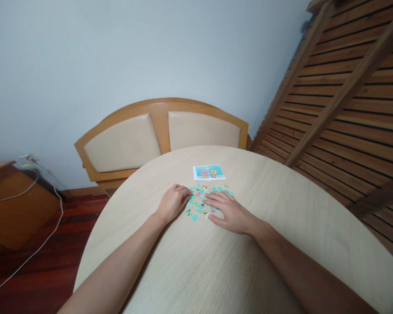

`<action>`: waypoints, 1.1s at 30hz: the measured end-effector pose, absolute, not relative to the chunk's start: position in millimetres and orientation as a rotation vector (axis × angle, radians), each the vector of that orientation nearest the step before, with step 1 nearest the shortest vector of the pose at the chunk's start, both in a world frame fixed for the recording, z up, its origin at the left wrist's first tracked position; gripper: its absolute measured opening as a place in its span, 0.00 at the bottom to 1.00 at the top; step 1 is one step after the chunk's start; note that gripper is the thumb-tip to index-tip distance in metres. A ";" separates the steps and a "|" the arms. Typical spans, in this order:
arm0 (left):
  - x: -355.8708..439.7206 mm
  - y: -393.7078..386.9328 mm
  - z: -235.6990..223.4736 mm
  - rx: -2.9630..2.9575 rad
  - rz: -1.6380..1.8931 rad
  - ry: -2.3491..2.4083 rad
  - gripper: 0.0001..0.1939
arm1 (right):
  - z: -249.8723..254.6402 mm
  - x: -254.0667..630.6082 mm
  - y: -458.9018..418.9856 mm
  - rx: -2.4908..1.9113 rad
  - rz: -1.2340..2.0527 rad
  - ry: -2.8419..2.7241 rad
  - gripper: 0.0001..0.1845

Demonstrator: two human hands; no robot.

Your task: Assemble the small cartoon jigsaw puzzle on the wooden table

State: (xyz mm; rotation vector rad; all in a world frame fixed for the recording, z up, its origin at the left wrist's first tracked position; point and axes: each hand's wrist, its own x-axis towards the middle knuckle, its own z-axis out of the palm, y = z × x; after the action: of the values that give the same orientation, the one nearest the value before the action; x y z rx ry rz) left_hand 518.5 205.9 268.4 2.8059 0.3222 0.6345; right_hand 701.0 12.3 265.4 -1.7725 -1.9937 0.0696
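Note:
Many small jigsaw puzzle pieces (194,217), mostly turquoise with some pink and yellow, lie loosely scattered on the round table (190,266). At the left edge of the pieces is my left hand (173,203), its fingers curled together. Its fingertips are partly hidden, and what they hold, if anything, cannot be made out. My right hand (231,213) lies palm down over the right side of the pieces, fingers spread, covering some of them. Just beyond the pieces a picture card (209,172) lies flat, showing a pink and a yellow cartoon figure on turquoise.
A wooden headboard (164,131) with cream panels stands behind the table against the wall. Wooden slats (347,96) lean at the right. To the left are a wooden cabinet (19,209) and a white cable (49,235) trailing over the floor.

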 end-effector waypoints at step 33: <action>521.2 198.0 268.7 2.786 0.717 0.505 0.08 | 257.3 718.2 17.0 -1.844 -0.150 -1.689 0.20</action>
State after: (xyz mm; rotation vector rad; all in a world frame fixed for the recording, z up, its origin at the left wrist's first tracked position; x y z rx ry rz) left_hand 521.2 198.0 268.7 2.7858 0.5047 0.7166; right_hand 718.2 17.0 257.3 -1.8443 -1.6886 -0.1505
